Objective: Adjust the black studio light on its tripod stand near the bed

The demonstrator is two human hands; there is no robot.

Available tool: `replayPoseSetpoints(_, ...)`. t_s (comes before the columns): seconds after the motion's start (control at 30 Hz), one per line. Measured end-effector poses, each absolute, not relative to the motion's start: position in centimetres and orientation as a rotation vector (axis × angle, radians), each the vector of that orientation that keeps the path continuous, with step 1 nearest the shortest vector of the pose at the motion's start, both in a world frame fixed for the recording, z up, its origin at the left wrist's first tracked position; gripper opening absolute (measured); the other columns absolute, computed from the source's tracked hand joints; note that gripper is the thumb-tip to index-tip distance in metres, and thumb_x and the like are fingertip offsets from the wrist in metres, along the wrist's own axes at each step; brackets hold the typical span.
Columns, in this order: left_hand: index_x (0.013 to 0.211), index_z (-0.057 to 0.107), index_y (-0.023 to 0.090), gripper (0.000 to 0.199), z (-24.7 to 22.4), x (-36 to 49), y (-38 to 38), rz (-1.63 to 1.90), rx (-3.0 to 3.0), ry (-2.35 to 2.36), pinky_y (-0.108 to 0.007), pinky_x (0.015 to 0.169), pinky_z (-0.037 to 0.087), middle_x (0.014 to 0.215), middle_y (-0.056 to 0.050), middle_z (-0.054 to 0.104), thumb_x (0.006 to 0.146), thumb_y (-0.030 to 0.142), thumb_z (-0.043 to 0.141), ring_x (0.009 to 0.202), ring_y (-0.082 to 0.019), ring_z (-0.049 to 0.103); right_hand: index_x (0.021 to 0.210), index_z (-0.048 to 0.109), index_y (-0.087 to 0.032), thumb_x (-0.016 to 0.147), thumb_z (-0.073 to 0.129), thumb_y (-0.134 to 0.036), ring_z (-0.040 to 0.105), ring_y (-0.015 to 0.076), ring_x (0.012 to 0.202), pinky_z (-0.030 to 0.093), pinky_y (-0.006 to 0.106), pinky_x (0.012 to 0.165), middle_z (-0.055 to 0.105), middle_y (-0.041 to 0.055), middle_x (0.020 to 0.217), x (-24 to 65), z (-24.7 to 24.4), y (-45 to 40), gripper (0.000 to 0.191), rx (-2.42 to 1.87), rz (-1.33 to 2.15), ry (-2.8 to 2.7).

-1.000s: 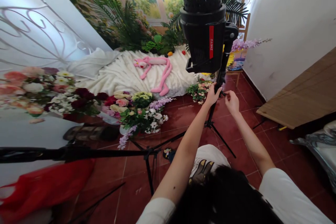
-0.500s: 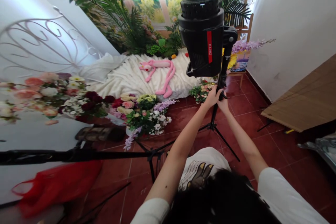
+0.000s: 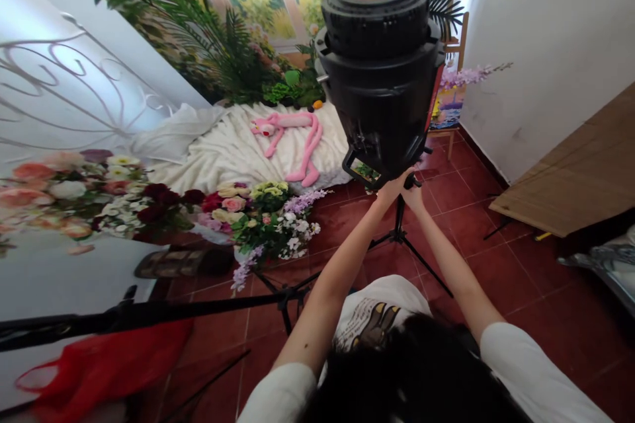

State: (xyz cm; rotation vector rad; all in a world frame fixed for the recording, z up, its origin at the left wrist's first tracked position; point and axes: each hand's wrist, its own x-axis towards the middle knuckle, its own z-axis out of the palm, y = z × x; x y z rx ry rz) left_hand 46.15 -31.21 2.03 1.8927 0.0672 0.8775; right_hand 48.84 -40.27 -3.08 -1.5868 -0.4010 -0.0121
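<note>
A large black studio light (image 3: pixel 380 86) stands upright on a black light stand (image 3: pixel 398 218), its round lens end tipped toward me. Just under the lamp body, my left hand (image 3: pixel 391 188) is closed round the stand's pole. My right hand (image 3: pixel 411 195) grips the same pole beside a black knob, close against the left. The lamp partly covers the fingertips of my left hand. Below my hands, the stand's thin legs spread over the red tiles.
Artificial flowers (image 3: pixel 278 218) and a second black stand (image 3: pixel 198 307) are at the left, with a red bag (image 3: pixel 114 357) below. A pink plush toy (image 3: pixel 297 120) lies on a white blanket (image 3: pixel 218 145). A brown board (image 3: pixel 570 172) leans at the right.
The lamp has turned on the stand, so its lens end now faces me more and the red label has swung to the right edge. Both hands have stayed on the pole.
</note>
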Motion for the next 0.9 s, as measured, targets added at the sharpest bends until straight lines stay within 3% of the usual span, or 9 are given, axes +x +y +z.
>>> replayPoseSetpoints(0.27,0.115,0.064,0.018,0.038,3.0,45.1,-31.6,0.677,1.828,-0.014,-0.028,0.086,0.055,0.102,-0.008,0.074,0.095,0.048,0.052,0.095,-0.018,0.071,0.124,0.060,-0.019,0.079,0.066,-0.050,0.067,0.0244,0.110,0.053,0.041,0.099,0.071,0.0122,0.115,48.9,-3.2,-40.2,0.055,-1.552,0.000,-0.443)
replayPoseSetpoints(0.4,0.118,0.059,0.018,0.046,2.6,45.1,-32.7,0.758,1.789,0.016,-0.031,0.091,0.055,0.110,-0.011,0.071,0.086,0.050,0.065,0.101,-0.020,0.070,0.125,0.061,-0.020,0.079,0.068,-0.049,0.066,0.0260,0.114,0.051,0.042,0.102,0.071,0.0129,0.116,49.0,-3.4,-40.2,0.055,-1.549,0.018,-0.432)
replayPoseSetpoints(0.5,0.114,0.061,0.018,0.048,2.4,45.1,-33.5,0.870,1.762,0.146,-0.032,0.088,0.055,0.109,-0.010,0.071,0.079,0.050,0.073,0.098,-0.020,0.070,0.129,0.059,-0.020,0.080,0.068,-0.047,0.063,0.0256,0.120,0.050,0.043,0.105,0.071,0.0129,0.118,49.0,-3.3,-40.1,0.057,-1.547,0.019,-0.436)
replayPoseSetpoints(0.7,0.093,0.064,0.020,0.032,3.0,45.2,-33.2,0.955,1.876,0.187,-0.028,0.078,0.052,0.088,-0.006,0.070,0.087,0.051,0.064,0.083,-0.017,0.067,0.137,0.055,-0.019,0.080,0.069,-0.043,0.064,0.0232,0.118,0.051,0.040,0.104,0.070,0.0122,0.123,48.8,-3.0,-40.0,0.064,-1.529,0.031,-0.418)
replayPoseSetpoints(0.9,0.097,0.056,0.020,0.038,2.7,46.3,-32.2,0.935,1.967,0.101,-0.035,0.085,0.052,0.093,-0.008,0.065,0.091,0.058,0.053,0.092,-0.020,0.065,0.135,0.056,-0.017,0.077,0.069,-0.043,0.067,0.0255,0.114,0.053,0.040,0.101,0.069,0.0144,0.125,49.0,-3.6,-40.1,0.065,-1.488,0.020,-0.427)
